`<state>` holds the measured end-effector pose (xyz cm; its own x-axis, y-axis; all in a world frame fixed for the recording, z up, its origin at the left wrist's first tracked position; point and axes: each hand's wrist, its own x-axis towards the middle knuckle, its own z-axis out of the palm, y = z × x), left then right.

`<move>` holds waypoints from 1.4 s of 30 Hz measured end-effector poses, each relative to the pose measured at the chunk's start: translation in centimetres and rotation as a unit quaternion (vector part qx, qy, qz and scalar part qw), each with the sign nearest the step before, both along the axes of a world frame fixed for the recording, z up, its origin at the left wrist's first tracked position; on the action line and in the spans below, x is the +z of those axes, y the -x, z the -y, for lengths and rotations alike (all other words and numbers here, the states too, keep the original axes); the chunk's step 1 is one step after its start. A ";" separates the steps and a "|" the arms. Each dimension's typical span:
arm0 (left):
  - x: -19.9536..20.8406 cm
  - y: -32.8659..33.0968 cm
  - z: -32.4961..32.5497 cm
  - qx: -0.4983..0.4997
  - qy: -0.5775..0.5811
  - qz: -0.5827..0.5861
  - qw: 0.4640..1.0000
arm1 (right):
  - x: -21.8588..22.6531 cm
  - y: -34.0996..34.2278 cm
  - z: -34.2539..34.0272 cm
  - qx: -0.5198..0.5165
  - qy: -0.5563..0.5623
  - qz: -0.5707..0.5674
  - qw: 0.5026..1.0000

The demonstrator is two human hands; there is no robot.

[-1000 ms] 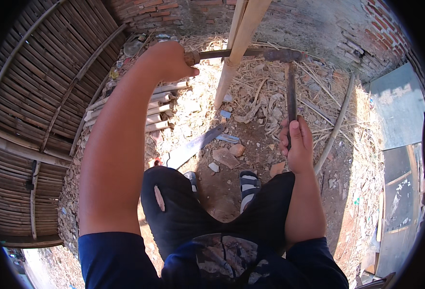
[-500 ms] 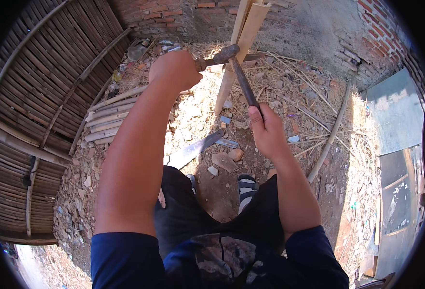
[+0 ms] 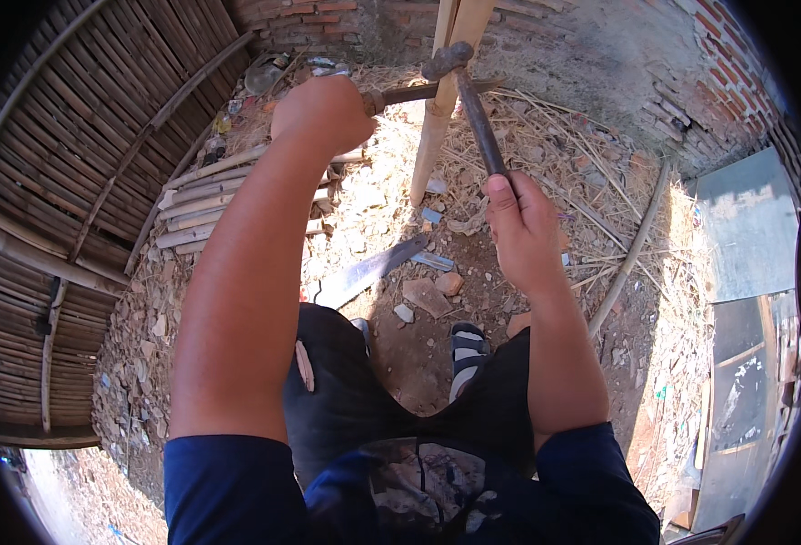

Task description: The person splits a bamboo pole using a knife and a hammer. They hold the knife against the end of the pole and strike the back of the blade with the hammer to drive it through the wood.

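"Bamboo [image 3: 427,154]: where does it stand against the fingers?"

"Just right of the left hand [image 3: 323,113], and up and left of the right hand [image 3: 523,222]; neither appears to touch it. It stands nearly upright, foot end toward the ground [image 3: 409,368], with a dark slit between two strips near the upper edge of the view."

"And the fingers themselves?"

"The left ones wrap around the handle of the knife [image 3: 409,94], mostly hidden by the back of the hand. The right ones curl around the handle of the hammer [image 3: 482,127], thumb uppermost."

"How does the knife meet the bamboo?"

"Its blade crosses sideways; one strip covers its middle, and the tip pokes out on the right. The hammer's head overlaps the bamboo just above the blade. Whether they touch, one cannot tell."

"What about edges and room?"

"The hammer has open air on its right, over straw [image 3: 573,145]. Farther right, a long pole [image 3: 636,241] slants along the ground. The saw [image 3: 368,272] lies between the bamboo's foot and the dark trousers [image 3: 337,391]; cut lengths [image 3: 209,204] lie left, partly behind the left forearm [image 3: 246,263]. A slatted wall [image 3: 55,182] bounds the left, a brick wall [image 3: 564,41] the far side."
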<state>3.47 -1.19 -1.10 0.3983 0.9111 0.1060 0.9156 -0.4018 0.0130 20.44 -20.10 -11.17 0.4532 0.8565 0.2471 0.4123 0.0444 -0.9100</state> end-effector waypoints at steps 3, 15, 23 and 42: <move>0.3 0.4 -0.3 0.004 0.021 -0.010 1.000 | 3.4 0.8 1.1 0.011 -0.127 -0.059 0.990; -0.6 0.9 -0.9 0.025 -0.003 -0.019 0.999 | 2.9 0.4 0.8 0.054 -0.125 -0.161 0.978; -0.2 -0.5 -0.2 0.023 0.002 0.002 1.000 | -1.2 1.4 -1.2 0.047 -0.035 0.085 0.995; -2.2 2.1 -0.7 0.037 -0.021 0.019 0.999 | 4.2 1.5 1.4 0.053 -0.220 -0.093 0.969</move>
<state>1.35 -0.45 -3.28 0.3240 0.9326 0.1593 0.9423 -0.3330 0.0332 18.97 -21.45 -6.98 0.4403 0.7306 0.5220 0.2138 0.4793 -0.8512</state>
